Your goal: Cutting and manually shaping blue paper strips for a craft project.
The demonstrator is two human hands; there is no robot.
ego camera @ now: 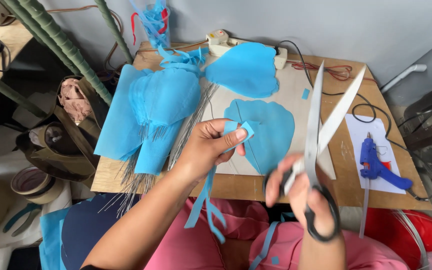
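Blue strip in left hand (scissors right).

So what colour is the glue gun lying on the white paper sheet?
Blue glue gun, orange trigger; head view.

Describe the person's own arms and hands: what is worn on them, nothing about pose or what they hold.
Both arms are bare as far as the frame shows: no sleeve is visible on either forearm. The left hand has no glove, ring or bracelet that can be seen. The right hand is also ungloved, with no visible ring or watch. The fingernails look short and unpainted. No markings show.
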